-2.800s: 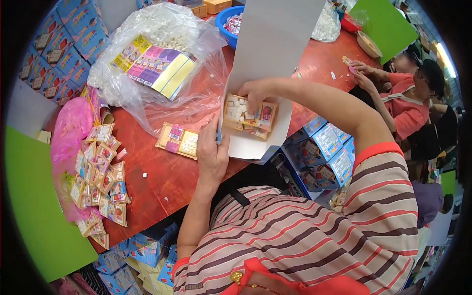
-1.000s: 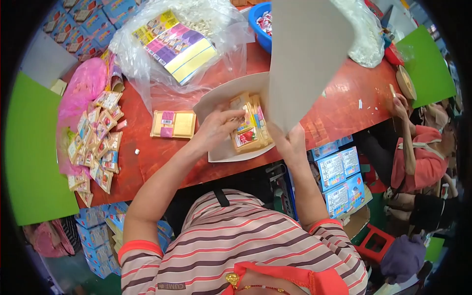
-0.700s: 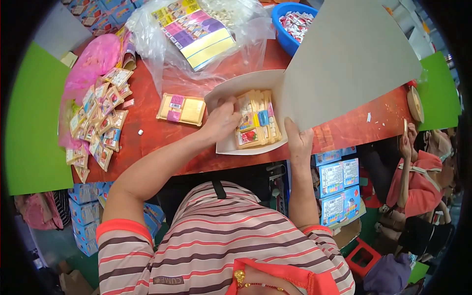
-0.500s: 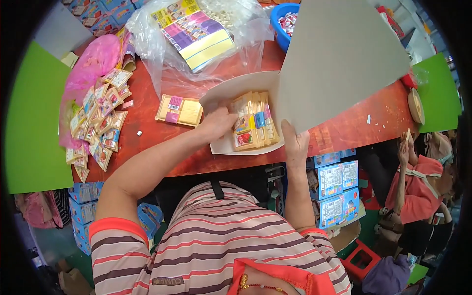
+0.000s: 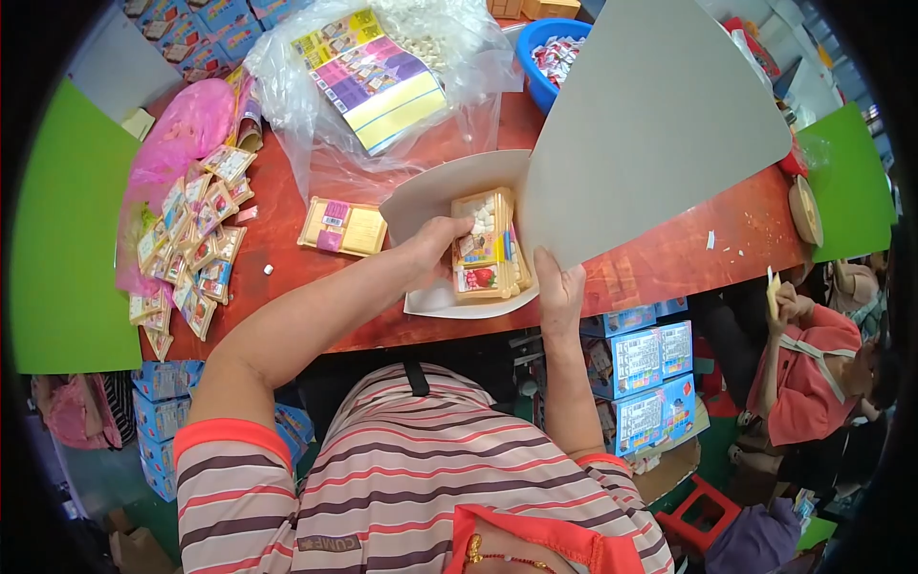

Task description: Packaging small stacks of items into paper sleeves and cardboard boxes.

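A cardboard box [image 5: 417,206], pale grey inside, lies open on the red table in front of me, its long lid flap [image 5: 660,134] raised to the right. My left hand [image 5: 442,245] reaches into it, thumb on top, closed on the left edge of a small tray pack [image 5: 483,251] with white pieces and a strawberry picture. Further packs show partly beneath and beside that one. At the box's near right side, my right hand [image 5: 560,289] grips the box wall, thumb inside. Another tray pack [image 5: 344,227] with a pink label lies left of the box.
Small packets [image 5: 196,230] are heaped at the left beside a pink plastic bag [image 5: 186,120]. Behind the box lie a transparent bag [image 5: 287,81] and printed sheets [image 5: 373,81]. A blue basin [image 5: 535,72] holds wrapped pieces. Blue cartons [image 5: 645,359] stand below the table; a co-worker [image 5: 813,373] is at right.
My left hand has moved from the box's left side onto a tray pack and closed on it; that pack now sits raised. Box and right hand have shifted slightly left and nearer.
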`<state>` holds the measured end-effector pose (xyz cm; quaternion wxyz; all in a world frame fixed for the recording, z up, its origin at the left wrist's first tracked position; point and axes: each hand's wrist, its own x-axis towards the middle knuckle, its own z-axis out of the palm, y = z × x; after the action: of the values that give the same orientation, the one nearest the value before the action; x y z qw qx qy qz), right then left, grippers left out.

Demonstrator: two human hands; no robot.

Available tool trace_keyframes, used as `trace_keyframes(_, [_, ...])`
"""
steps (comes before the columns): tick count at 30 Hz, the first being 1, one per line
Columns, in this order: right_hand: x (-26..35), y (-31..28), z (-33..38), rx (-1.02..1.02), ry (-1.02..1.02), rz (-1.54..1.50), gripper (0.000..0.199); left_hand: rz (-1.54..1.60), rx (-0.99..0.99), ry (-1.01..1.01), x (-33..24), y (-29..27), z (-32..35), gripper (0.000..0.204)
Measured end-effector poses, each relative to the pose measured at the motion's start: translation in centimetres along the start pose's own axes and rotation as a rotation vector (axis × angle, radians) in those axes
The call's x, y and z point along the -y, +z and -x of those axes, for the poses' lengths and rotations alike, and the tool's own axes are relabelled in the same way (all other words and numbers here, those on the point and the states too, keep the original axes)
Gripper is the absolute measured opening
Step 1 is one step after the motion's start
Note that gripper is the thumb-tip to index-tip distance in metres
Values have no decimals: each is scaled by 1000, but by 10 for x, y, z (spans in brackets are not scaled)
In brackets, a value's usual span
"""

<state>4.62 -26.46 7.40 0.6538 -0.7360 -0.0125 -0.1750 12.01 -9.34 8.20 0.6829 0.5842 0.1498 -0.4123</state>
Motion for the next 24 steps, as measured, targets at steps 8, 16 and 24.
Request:
trace_keyframes(8, [1,0,-1,4,-28,9,27,62,-1,-72,-3,-4,-6,38])
trace_keyframes(16, [-5,1,0,16,-34,-40,28,179,64,-23,1,-6,-17,37])
trace_keyframes(24, [-10,-1,1,9,-32,-48,29,294,62,4,-6,7,2,38])
